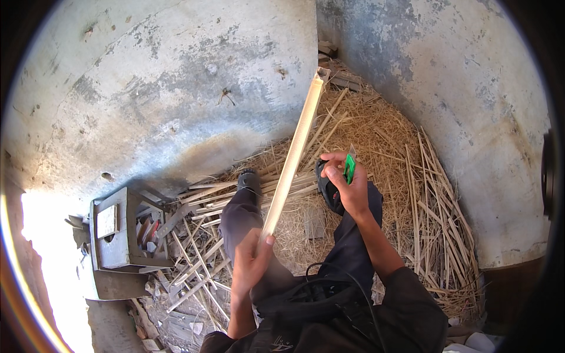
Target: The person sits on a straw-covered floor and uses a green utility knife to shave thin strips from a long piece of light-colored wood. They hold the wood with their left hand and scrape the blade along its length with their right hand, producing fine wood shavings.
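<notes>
My left hand [250,263] is closed around the near end of a long, pale piece of split bamboo [294,154]. The bamboo slants up and away to the right, its hollow inner side showing and its far end near the wall corner. My right hand [354,193] grips a green utility knife [350,167] with its blade end pointing up. The knife is apart from the bamboo, to its right. Some fingers of my right hand are hidden behind the knife and palm.
Straw-like shavings [388,141] cover the floor, with many thin strips [444,229] along the right wall. More strips [203,265] lie crossed at left, beside an open-sided wooden box [115,250]. Worn plaster walls [176,76] meet ahead. My legs and shoes [249,181] flank the bamboo.
</notes>
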`<state>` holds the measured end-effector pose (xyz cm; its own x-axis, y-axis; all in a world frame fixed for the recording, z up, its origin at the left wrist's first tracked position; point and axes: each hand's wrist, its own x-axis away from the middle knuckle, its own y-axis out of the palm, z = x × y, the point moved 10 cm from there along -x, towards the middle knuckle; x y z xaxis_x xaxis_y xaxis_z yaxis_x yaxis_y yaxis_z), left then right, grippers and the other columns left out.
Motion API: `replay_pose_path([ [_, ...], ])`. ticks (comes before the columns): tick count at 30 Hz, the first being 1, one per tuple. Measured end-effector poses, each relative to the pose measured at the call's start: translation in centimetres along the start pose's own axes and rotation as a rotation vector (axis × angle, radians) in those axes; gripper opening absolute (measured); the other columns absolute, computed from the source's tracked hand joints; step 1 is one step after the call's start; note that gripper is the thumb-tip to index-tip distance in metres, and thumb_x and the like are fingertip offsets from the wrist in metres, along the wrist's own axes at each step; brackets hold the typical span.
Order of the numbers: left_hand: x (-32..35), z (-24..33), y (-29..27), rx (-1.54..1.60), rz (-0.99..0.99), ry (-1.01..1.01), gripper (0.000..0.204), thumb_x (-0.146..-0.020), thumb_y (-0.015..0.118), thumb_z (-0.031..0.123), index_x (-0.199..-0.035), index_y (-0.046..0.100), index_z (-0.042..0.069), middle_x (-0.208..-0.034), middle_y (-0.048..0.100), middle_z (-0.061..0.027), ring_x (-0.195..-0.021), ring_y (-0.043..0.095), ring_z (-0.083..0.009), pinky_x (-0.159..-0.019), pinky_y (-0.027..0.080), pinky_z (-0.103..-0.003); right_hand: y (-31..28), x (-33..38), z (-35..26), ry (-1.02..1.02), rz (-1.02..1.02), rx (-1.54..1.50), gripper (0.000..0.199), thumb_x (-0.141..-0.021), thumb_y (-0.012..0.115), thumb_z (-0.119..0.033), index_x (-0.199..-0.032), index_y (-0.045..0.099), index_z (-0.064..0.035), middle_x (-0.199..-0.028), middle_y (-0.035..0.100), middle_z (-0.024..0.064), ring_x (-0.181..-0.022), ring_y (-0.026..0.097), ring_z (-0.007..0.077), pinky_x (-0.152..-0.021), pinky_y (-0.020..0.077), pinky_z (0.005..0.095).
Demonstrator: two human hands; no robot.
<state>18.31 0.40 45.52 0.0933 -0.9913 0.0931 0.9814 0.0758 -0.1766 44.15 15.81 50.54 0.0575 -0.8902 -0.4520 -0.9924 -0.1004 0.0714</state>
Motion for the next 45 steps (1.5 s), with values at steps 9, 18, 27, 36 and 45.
replay_pose_path([
  [9, 0.8, -0.7, 1.6, 0.089, -0.178, -0.108, 0.027, -0.114, 0.067, 0.028, -0.102, 0.067, 0.003, -0.076, 0.050, 0.0091, -0.072, 0.042, -0.0015, -0.061, 0.034, -0.026, 1.4, 0.6, 0.1, 0.051, -0.058, -0.038, 0.028, -0.103, 0.080, -0.016, -0.126, 0.075, -0.0024, -0.086, 0.070, -0.0048, -0.065, 0.045, -0.0009, -0.057, 0.0336, 0.0205],
  [18, 0.9, 0.6, 2.5, -0.015, -0.286, -0.011, 0.032, -0.116, 0.063, 0.031, -0.114, 0.072, 0.000, -0.084, 0.060, 0.0029, -0.080, 0.050, -0.0060, -0.072, 0.042, -0.027, 2.1, 0.9, -0.9, 0.101, -0.061, -0.152, 0.028, -0.104, 0.079, -0.017, -0.123, 0.071, 0.0025, -0.091, 0.074, 0.0016, -0.079, 0.062, 0.0034, -0.068, 0.0478, 0.0231],
  [27, 0.6, 1.4, 3.1, 0.040, -0.290, 0.027, 0.040, -0.120, 0.051, 0.040, -0.114, 0.069, 0.004, -0.071, 0.045, 0.0113, -0.064, 0.038, -0.0005, -0.057, 0.029, -0.024, 2.0, 1.8, -3.0, -0.086, -0.135, -0.002, 0.033, -0.102, 0.078, -0.023, -0.125, 0.067, -0.0011, -0.090, 0.070, 0.0026, -0.075, 0.062, 0.0094, -0.067, 0.0491, 0.0272],
  [36, 0.9, 2.1, 2.6, 0.047, -0.243, -0.023, 0.037, -0.119, 0.053, 0.031, -0.113, 0.070, -0.001, -0.090, 0.065, -0.0025, -0.088, 0.055, -0.0096, -0.082, 0.045, -0.030, 3.7, 3.4, -6.0, -0.315, -0.226, 0.498, 0.033, -0.095, 0.086, -0.033, -0.117, 0.080, -0.0093, -0.086, 0.072, 0.0074, -0.067, 0.069, 0.0246, -0.061, 0.0537, 0.0347],
  [45, 0.7, 4.2, 2.7, -0.042, -0.193, 0.066, 0.045, -0.121, 0.049, 0.041, -0.109, 0.068, 0.002, -0.069, 0.045, 0.0089, -0.063, 0.038, -0.0014, -0.057, 0.029, -0.025, 4.5, 4.3, -7.7, -0.464, -0.219, 0.617, 0.039, -0.089, 0.090, -0.039, -0.120, 0.084, -0.0156, -0.079, 0.072, 0.0003, -0.063, 0.068, 0.0190, -0.057, 0.0519, 0.0338],
])
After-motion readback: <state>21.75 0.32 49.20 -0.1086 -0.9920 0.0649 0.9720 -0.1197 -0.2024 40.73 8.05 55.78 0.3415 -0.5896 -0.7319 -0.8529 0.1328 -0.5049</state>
